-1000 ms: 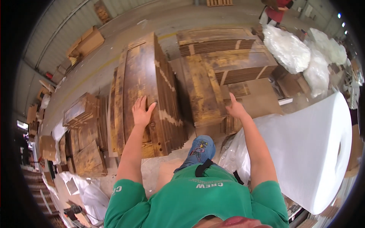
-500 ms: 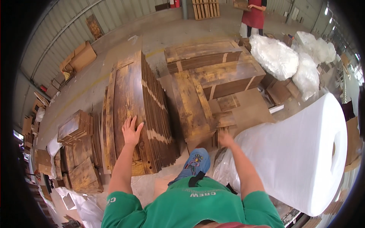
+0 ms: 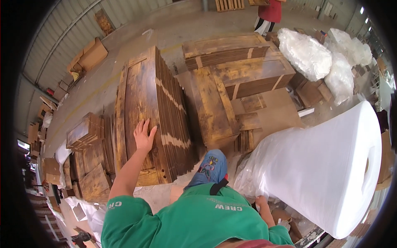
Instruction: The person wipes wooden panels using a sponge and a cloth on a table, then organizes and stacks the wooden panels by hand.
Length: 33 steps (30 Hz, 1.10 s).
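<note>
My left hand (image 3: 144, 136) lies with its fingers spread on the top panel of a tall stack of brown-stained wooden panels (image 3: 142, 97), close to the stack's right edge. Nothing is held in it. By my right hip, my right hand (image 3: 262, 203) is curled closed beside the clear plastic wrap (image 3: 248, 173) at the end of a large white foam roll (image 3: 314, 165). What those fingers hold, if anything, is hidden. Small wooden pieces (image 3: 249, 121) lie on brown cardboard to the right of the tall stack.
More panel stacks (image 3: 244, 74) with pale bands stand ahead to the right. Lower wooden stacks (image 3: 84, 132) are at the left. Bagged white foam (image 3: 305, 56) sits at the far right. A person in a red apron (image 3: 271, 11) stands at the back. An open cardboard box (image 3: 93, 57) lies far left.
My right hand has drawn back from the small wooden pieces to beside my hip. My left hand stays on the tall panel stack. At the back, the person has shifted slightly left in view.
</note>
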Each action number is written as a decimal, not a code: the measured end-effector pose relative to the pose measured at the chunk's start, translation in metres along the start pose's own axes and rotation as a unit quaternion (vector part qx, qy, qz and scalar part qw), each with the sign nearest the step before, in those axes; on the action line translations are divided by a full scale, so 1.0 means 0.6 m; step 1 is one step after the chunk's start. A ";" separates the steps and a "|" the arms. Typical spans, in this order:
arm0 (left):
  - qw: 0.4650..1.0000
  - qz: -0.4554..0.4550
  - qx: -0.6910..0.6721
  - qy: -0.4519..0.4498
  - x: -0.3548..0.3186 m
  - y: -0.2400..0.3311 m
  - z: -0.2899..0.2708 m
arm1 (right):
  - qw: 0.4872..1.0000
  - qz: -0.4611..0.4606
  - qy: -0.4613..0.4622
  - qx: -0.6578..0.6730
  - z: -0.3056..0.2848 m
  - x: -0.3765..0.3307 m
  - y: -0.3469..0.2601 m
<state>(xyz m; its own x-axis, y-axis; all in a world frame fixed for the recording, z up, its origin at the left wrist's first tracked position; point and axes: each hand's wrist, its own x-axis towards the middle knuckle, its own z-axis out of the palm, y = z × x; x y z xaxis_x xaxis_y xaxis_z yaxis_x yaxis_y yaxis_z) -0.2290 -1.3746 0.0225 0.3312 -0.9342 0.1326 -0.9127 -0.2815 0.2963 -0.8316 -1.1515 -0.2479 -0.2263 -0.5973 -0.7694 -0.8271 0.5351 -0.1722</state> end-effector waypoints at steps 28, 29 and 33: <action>0.999 0.019 -0.023 0.030 -0.001 -0.009 0.005 | 0.989 -0.146 0.017 0.024 -0.004 0.058 -0.148; 0.999 0.016 -0.018 0.023 -0.002 -0.009 0.003 | 0.991 -0.135 0.001 0.026 -0.007 0.052 -0.154; 1.000 0.016 -0.013 0.024 0.000 -0.006 0.000 | 0.983 -0.179 0.030 -0.007 -0.026 0.048 -0.164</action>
<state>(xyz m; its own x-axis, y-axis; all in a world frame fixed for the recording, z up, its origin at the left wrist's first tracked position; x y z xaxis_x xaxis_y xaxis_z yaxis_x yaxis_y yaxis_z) -0.2258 -1.3733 0.0214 0.3141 -0.9307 0.1873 -0.9165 -0.2458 0.3155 -0.7646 -1.2308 -0.2438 0.0519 -0.7805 -0.6229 -0.8660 0.2754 -0.4173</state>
